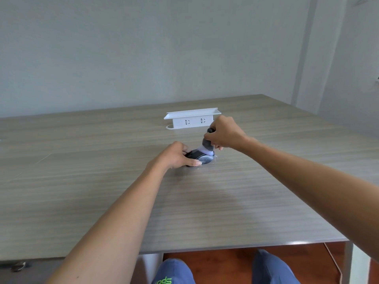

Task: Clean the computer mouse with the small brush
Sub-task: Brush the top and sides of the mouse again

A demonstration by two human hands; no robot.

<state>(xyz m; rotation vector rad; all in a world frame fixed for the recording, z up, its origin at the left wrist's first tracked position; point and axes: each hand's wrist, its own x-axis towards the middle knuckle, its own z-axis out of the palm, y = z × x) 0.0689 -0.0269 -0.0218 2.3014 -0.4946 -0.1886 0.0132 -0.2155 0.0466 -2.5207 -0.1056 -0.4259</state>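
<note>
Knees point(221, 271) cropped below table point(82, 181). Left hand point(176, 154) gripping, half hiding mouse point(200, 156); right hand point(224, 133) pinching brush point(207, 145), bristles touching mouse.

A white socket box point(191, 120) stands just behind the mouse point(200, 157); the counter point(82, 171) lies open left, right and nearer.

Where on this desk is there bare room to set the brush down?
Bare desk lies between the forearms up to the near edge, and left of the left hand. It is crowded where the right hand works the brush on the mouse, just before the white socket box.
</note>
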